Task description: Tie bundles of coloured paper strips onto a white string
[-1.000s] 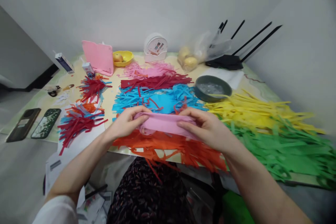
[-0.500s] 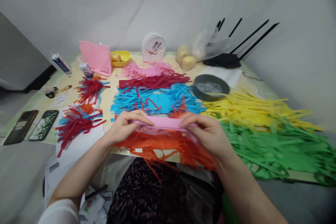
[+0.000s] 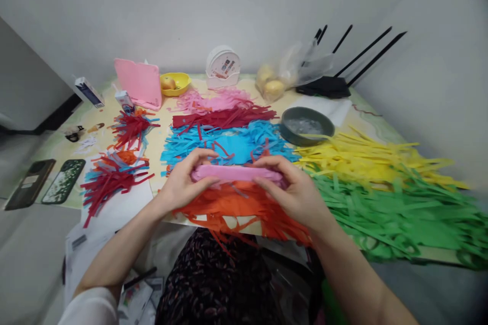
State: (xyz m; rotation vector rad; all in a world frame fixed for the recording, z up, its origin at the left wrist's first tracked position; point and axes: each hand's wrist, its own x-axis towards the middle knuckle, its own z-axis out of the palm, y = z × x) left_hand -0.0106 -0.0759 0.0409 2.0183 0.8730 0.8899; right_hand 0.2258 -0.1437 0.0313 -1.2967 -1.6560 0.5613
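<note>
My left hand (image 3: 182, 182) and my right hand (image 3: 295, 193) grip the two ends of a folded pink paper sheet (image 3: 234, 172), held level just above the table's near edge. The fingers of both hands are curled round it. Under it lies a pile of orange paper strips (image 3: 244, 210). Beyond it spreads a sheet of blue strips (image 3: 229, 144), then dark red strips (image 3: 224, 118) and pink strips (image 3: 213, 101).
Green strips (image 3: 396, 213) and yellow strips (image 3: 373, 160) cover the right side. A dark bowl (image 3: 307, 126) sits mid-right. Mixed red strips (image 3: 110, 175) and two phones (image 3: 46, 183) lie left. A pink tablet case (image 3: 139, 83), a yellow bowl (image 3: 175, 83) and bagged fruit (image 3: 272, 86) stand at the back.
The pink sheet has been folded narrower, from a broad flat band to a slim bar. Both hands have drawn a little closer together and risen slightly.
</note>
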